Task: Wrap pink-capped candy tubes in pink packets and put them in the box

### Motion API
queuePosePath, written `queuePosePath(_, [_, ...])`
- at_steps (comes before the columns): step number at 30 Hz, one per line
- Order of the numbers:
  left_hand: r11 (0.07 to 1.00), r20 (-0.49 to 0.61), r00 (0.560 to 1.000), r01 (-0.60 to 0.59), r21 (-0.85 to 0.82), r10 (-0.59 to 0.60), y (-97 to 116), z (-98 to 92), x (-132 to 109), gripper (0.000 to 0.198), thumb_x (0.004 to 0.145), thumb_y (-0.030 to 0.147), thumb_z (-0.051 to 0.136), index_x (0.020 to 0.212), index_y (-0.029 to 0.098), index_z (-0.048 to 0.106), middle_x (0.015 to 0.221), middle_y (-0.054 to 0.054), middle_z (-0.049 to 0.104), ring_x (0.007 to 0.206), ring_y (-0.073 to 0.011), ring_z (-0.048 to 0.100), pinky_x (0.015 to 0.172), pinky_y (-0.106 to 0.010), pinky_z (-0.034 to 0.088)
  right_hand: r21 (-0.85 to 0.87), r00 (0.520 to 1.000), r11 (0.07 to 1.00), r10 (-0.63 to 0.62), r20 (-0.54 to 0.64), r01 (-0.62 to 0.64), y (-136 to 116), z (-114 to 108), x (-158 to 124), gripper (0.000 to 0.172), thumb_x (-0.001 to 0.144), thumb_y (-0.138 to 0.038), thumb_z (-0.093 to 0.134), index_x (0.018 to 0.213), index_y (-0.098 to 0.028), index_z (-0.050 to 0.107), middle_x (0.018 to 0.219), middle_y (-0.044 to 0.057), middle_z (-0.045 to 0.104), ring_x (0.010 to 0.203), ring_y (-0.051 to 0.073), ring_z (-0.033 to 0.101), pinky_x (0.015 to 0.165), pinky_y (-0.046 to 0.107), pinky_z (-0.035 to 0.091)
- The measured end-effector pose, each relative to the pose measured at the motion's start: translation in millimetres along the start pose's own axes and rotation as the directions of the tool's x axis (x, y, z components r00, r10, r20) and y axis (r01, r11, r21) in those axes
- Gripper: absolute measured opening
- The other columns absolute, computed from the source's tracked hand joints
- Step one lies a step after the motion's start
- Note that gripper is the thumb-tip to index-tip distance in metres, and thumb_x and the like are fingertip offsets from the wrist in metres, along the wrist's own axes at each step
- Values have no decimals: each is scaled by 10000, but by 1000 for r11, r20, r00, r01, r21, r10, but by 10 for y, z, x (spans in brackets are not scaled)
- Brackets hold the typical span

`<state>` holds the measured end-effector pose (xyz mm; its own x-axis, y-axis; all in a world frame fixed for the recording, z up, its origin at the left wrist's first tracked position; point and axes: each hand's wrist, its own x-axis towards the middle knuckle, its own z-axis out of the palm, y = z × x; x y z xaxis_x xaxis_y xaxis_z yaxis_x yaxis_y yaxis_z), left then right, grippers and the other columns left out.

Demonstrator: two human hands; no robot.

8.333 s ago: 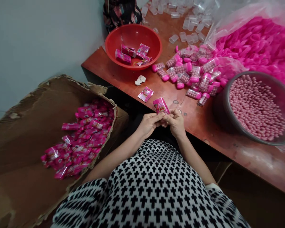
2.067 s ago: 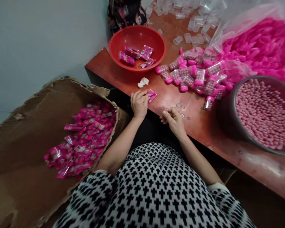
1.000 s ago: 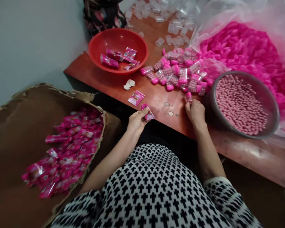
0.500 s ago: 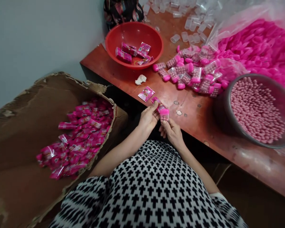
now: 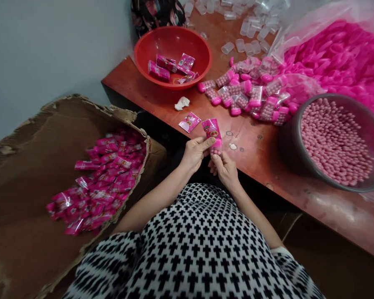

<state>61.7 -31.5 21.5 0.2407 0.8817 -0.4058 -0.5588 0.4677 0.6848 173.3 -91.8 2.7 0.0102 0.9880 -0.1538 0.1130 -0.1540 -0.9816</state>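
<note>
Between my two hands, at the table's front edge, is a small clear jar [image 5: 216, 150] with a pink cap and pink balls inside. My left hand [image 5: 193, 154] pinches a pink printed wrapper [image 5: 212, 127] at the cap end, its thumb lying across the front. Whether the cap sits inside the wrapper I cannot tell. Closed on the jar's clear end is my right hand [image 5: 227, 169], fingers partly hidden beneath. Another flat pink wrapper [image 5: 189, 122] lies on the table just beyond my left hand, with a crumpled white scrap [image 5: 182, 103] behind it.
A red bowl [image 5: 137, 62] holds printed wrappers. Filled jars [image 5: 241, 93] are heaped mid-table, with empty clear jars [image 5: 247, 45] behind. Right stand a grey tub [image 5: 294, 153] of pink balls and a bag of pink caps [image 5: 336, 54]. Left, a cardboard box [image 5: 28, 166] contains wrapped jars [image 5: 102, 182].
My left thumb has moved down toward the jar's cap, and the wrapper now stands flatter and more upright, its printed face showing. My right hand keeps its hold on the jar.
</note>
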Motion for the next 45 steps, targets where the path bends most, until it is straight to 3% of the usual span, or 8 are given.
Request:
queuePosePath(6, [993, 36, 999, 16, 121, -21, 21, -44, -5, 337, 576, 373, 824, 587, 99, 628, 555, -21, 596, 499, -90, 546, 512, -227, 446, 202, 992, 974, 88, 94, -105, -9, -9, 61, 354, 840, -558, 516, 826, -204, 510, 586, -51, 591, 406, 74, 528, 352, 176, 394])
queuePosePath(14, [999, 1, 1000, 11, 51, -11, -11, -52, -47, 340, 586, 372, 820, 634, 105, 614, 585, -14, 601, 528, -99, 577, 542, -223, 483, -27, 1000, 1000, 6, 4, -6, -8, 28, 39, 304, 859, -503, 525, 783, -209, 537, 583, -46, 565, 418, 61, 495, 377, 170, 372])
queuePosePath(20, [988, 77, 992, 91, 128, -101, -16, -98, -79, 351, 567, 372, 828, 584, 98, 609, 517, -26, 586, 424, -95, 519, 426, -225, 422, 354, 976, 913, 157, 151, -201, 44, 56, 67, 334, 827, -532, 547, 798, -200, 527, 543, -58, 575, 344, 59, 456, 303, 166, 317])
queuePosePath(28, [999, -50, 998, 27, 35, -26, -31, -166, -125, 336, 550, 341, 843, 659, 84, 655, 624, -42, 635, 560, -102, 584, 548, -229, 472, 436, 990, 890, 99, 102, -134, 73, 30, 33, 364, 758, -449, 681, 1001, -218, 539, 808, -10, 687, 619, 107, 656, 554, 228, 550])
queuePosePath(33, [997, 36, 997, 72, -6, -72, -66, -155, -267, 333, 565, 347, 839, 601, 91, 629, 522, 7, 540, 454, -63, 468, 449, -216, 390, 437, 992, 891, 114, 52, -125, -10, 105, 140, 365, 715, -461, 719, 838, -227, 468, 599, -71, 633, 483, 106, 621, 484, 226, 534])
queuePosePath(37, [983, -160, 975, -170, -71, 157, 132, -286, -507, 383, 636, 496, 770, 722, 139, 662, 787, -68, 704, 727, -158, 655, 657, -273, 518, 393, 988, 911, 78, 133, -125, -156, 186, 231, 402, 672, -489, 741, 814, -220, 478, 607, -57, 658, 480, 108, 625, 459, 214, 521])
queuePosePath(40, [913, -369, 858, -404, -55, 357, 308, -455, -599, 565, 718, 714, 541, 865, 184, 671, 1015, -90, 718, 976, -214, 661, 834, -328, 525, 339, 985, 933, 73, 157, -123, -184, 176, 251, 353, 735, -509, 678, 785, -204, 508, 649, -25, 683, 499, 99, 630, 442, 193, 497])
queuePosePath(45, [795, -256, 793, -412, 445, 554, 342, -644, -136, 431, 722, 522, 684, 1028, 219, 685, 1177, -85, 664, 1137, -238, 591, 992, -361, 434, 291, 991, 949, 100, 85, -121, -101, 128, 237, 338, 764, -509, 648, 749, -196, 521, 622, -28, 666, 455, 77, 586, 411, 177, 456])
